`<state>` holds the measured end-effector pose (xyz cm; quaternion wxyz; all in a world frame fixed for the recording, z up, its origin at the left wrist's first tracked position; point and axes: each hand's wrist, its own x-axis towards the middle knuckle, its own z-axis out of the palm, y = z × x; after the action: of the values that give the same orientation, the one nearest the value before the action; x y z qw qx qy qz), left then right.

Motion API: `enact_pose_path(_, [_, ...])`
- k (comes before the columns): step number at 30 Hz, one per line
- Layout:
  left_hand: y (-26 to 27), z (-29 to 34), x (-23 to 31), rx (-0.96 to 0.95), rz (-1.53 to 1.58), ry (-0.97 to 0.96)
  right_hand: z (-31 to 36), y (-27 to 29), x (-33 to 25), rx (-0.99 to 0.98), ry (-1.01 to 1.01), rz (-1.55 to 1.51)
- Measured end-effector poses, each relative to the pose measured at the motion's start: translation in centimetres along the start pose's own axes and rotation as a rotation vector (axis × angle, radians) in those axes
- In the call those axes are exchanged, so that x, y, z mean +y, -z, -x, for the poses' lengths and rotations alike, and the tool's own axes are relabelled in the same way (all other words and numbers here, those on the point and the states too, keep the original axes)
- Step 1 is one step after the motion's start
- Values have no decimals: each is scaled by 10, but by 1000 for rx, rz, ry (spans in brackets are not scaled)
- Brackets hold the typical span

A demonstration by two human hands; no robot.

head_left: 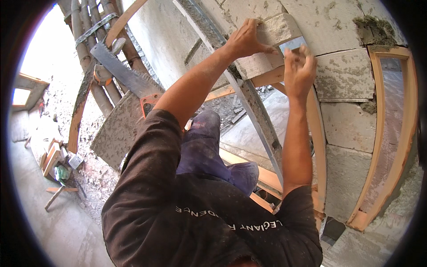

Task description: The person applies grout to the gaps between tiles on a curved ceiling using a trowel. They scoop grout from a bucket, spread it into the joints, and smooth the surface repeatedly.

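Up at the wall, my left hand grips the left end of a short, pale, rough-faced block, with the thumb below and the fingers above. Under it lies another pale block, resting over a wooden frame piece. My right hand is raised beside a small gap right of the blocks. Its fingers are bent and smeared by motion, so whether anything small is in them is unclear.
A long metal bar slants past my forearms. Left of me are a handsaw, an orange tape measure, bamboo poles and a grey slab. A wooden window frame stands in the block wall.
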<state>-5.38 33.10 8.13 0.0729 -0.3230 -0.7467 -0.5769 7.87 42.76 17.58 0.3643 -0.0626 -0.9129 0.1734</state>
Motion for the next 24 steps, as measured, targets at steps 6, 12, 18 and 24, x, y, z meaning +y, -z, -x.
enact_pose_path(6, [-16,19,-7,183,-40,24,-60,-4,-22,-115,261,445])
enact_pose_path(12, [-17,17,-3,124,70,152,-65,-7,-13,-176,342,458])
enact_pose_path(18, [-23,12,-7,222,140,115,-67,-8,-21,-171,387,494])
enact_pose_path(24, [-34,9,-21,231,146,52,-67,-13,-12,-182,374,489])
